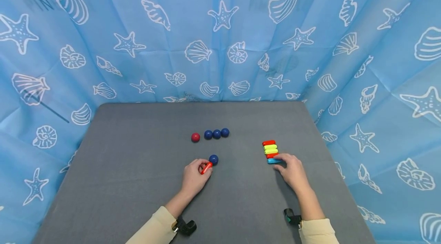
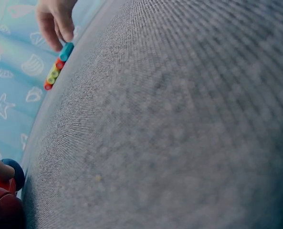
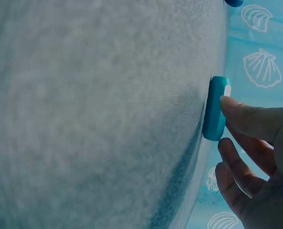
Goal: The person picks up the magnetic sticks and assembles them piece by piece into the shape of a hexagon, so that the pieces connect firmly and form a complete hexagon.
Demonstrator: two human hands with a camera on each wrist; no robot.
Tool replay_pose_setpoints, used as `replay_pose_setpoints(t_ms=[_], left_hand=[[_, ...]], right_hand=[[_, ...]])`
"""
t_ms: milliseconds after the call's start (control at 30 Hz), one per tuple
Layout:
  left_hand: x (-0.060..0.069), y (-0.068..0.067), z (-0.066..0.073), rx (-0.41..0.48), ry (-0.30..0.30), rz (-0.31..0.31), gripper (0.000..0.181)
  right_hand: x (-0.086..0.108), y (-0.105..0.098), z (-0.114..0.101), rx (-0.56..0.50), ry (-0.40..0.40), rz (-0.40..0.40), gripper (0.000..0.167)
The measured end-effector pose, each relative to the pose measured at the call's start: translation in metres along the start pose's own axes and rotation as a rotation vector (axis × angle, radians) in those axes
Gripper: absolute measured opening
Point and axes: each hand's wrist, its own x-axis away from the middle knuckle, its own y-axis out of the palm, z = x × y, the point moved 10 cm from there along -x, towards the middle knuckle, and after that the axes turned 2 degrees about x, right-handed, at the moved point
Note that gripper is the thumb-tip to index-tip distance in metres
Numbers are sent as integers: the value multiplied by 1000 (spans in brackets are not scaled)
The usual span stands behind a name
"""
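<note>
My left hand (image 1: pixel 195 177) pinches a red stick (image 1: pixel 206 167) just in front of a dark blue ball (image 1: pixel 213 159). The left wrist view shows this dark blue ball (image 2: pixel 16 174) at the lower left, beside a fingertip and a dark red rounded shape (image 2: pixel 5 208) I cannot identify. My right hand (image 1: pixel 294 171) holds the light blue stick (image 1: pixel 273 161) by thumb and finger, at the near end of a column of sticks, two red (image 1: pixel 268 143) and two yellow-green (image 1: pixel 270 147). In the right wrist view the thumb lies on the light blue stick (image 3: pixel 214 109); the other fingers are bent.
A red ball (image 1: pixel 195 137) and a row of three dark blue balls (image 1: pixel 216 134) stand farther back on the grey table (image 1: pixel 138 140). A blue curtain (image 1: pixel 220 64) with white shells and starfish hangs behind and at both sides.
</note>
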Motion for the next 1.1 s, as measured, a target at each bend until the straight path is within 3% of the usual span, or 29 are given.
replay_pose_setpoints(t_ms=[233, 633, 800, 1100], left_hand=[[1, 0, 1, -5, 0, 1, 15], [0, -1, 1, -17, -59, -34, 14], [-1, -1, 1, -33, -79, -60, 15], [0, -1, -3, -7, -89, -73, 16]], right_hand=[[2, 4, 9, 38, 65, -31, 24], [7, 7, 9, 76, 95, -53, 25], [8, 5, -7, 39, 24, -31, 27], [-2, 13, -62, -11, -157, 5, 26]])
